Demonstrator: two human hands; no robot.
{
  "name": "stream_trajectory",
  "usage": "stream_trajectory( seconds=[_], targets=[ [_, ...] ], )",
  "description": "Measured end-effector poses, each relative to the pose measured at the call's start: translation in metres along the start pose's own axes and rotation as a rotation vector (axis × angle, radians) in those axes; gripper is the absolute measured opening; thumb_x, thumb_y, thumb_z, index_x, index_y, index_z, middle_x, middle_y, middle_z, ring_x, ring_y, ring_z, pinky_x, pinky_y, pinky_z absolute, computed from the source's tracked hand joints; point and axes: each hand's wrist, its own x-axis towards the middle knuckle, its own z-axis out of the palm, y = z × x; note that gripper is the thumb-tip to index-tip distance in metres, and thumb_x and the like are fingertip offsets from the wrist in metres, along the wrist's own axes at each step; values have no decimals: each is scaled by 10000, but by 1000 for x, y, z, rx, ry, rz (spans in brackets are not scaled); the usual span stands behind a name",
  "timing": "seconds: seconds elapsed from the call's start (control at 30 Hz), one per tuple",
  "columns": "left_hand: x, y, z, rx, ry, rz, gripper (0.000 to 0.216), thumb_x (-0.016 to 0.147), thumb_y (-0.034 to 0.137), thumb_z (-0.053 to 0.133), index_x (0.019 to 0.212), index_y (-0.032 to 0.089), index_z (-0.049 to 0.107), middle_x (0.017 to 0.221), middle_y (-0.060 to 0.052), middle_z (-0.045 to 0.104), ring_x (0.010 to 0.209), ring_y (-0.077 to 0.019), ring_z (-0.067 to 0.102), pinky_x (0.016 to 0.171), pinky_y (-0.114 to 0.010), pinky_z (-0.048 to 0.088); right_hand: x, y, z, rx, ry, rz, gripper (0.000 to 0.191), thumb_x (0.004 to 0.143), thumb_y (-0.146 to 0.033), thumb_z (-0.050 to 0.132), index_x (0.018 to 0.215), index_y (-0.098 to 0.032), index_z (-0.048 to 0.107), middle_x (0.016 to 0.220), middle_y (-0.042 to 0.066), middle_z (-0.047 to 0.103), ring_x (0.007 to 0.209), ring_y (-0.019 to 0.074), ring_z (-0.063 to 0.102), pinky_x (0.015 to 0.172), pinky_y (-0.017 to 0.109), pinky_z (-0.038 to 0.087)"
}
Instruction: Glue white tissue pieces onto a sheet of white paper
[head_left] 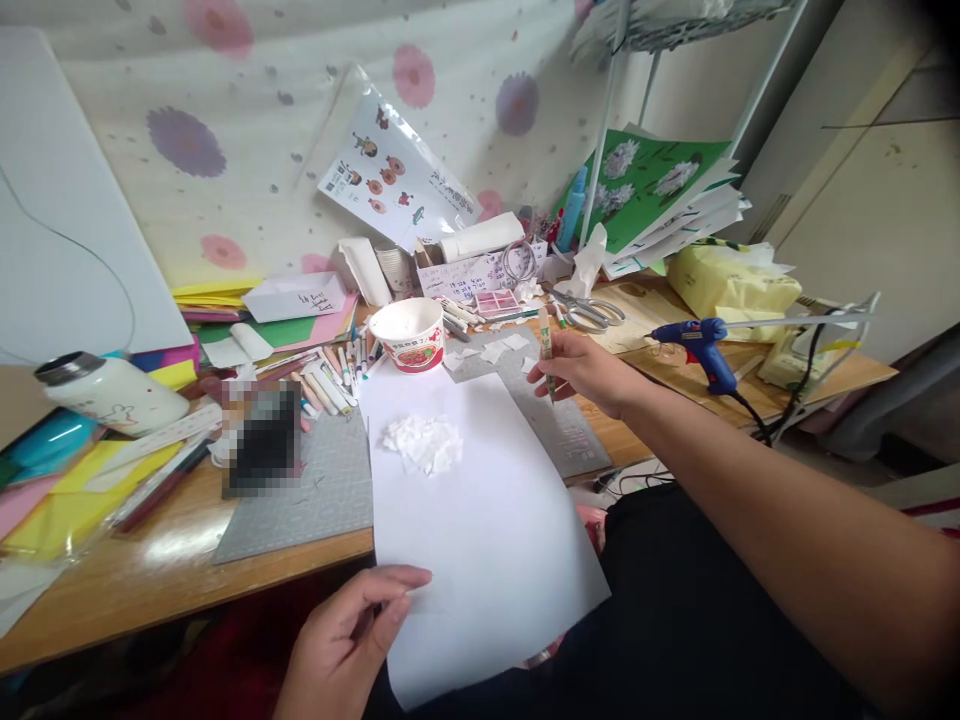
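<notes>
A large white sheet of paper (495, 560) lies over the table's front edge and hangs down toward my lap. On its upper left part sits a loose heap of torn white paper bits (424, 444). My left hand (356, 625) is at the sheet's lower left edge, thumb and forefinger nearly together in a pinch; whatever is between them is too faint to make out. Right of the sheet, my right hand (574, 370) holds a slim marker (546, 350) with a pale top and greenish patterned body, upright above a grey cutting mat (581, 440).
Behind the sheet stands a white paper bowl (409, 335). Scattered markers (330, 385) lie left of it, scissors (592, 312) to the right. A blue glue gun (701, 350) with a cable stands at the right. On the left are a white bottle (112, 393) and a blurred dark object (262, 440).
</notes>
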Motion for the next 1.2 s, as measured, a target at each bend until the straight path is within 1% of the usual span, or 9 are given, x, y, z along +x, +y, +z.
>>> stream_trajectory(
  seconds=[0.23,0.37,0.43,0.5,0.6,0.77,0.9,1.0,1.2],
  targets=[
    [14,-5,-2,3,-174,168,135,891,229,573,785,221,656,898,-29,761,832,-174,716,752,-249,567,2,3,42,212,-138,-42,63,787,-170,532,786,-199,476,813,7,660,736,126,609,666,247,471],
    [17,-3,-23,39,-443,242,104,853,183,610,779,235,662,941,-24,767,971,-197,697,851,-282,545,0,14,57,290,-202,21,69,765,-193,550,778,-201,483,799,16,657,745,142,604,655,257,457],
    [30,7,-44,5,-571,244,96,844,200,632,781,257,677,885,0,767,849,-173,710,807,-261,543,1,18,58,325,-217,53,73,753,-197,556,768,-198,485,791,24,653,741,146,602,664,265,460],
    [59,21,-67,-45,-458,245,156,870,240,583,744,268,671,774,27,742,688,-143,683,653,-218,529,3,20,57,367,-227,89,83,734,-200,572,759,-195,493,792,31,648,736,151,600,671,273,469],
    [126,43,-85,208,-185,280,168,836,300,603,701,232,675,808,22,709,808,-187,661,774,-272,501,9,20,55,438,-216,177,103,694,-198,616,739,-187,524,789,26,623,714,146,583,642,261,470],
    [216,46,-63,277,-52,152,168,791,330,630,693,195,653,690,19,652,672,-161,597,621,-243,447,17,19,56,450,-218,265,124,670,-217,656,702,-191,539,665,-16,501,591,116,479,540,232,433],
    [232,23,-39,290,8,207,147,826,301,617,748,188,670,761,9,673,739,-162,612,676,-252,456,25,20,52,444,-262,271,158,702,-284,673,684,-201,539,611,-29,454,522,101,426,509,247,439],
    [234,9,-36,285,49,299,128,844,268,615,772,188,683,805,-1,675,792,-162,624,748,-265,469,42,18,48,445,-265,145,170,764,-327,660,700,-209,555,600,-27,484,509,103,464,497,247,455],
    [233,5,-37,336,-133,369,123,871,189,603,837,167,720,851,-14,664,809,-137,630,760,-238,474,92,10,64,430,33,-166,171,856,-268,571,705,-223,506,553,-47,558,497,122,559,537,283,513]
  ],
)
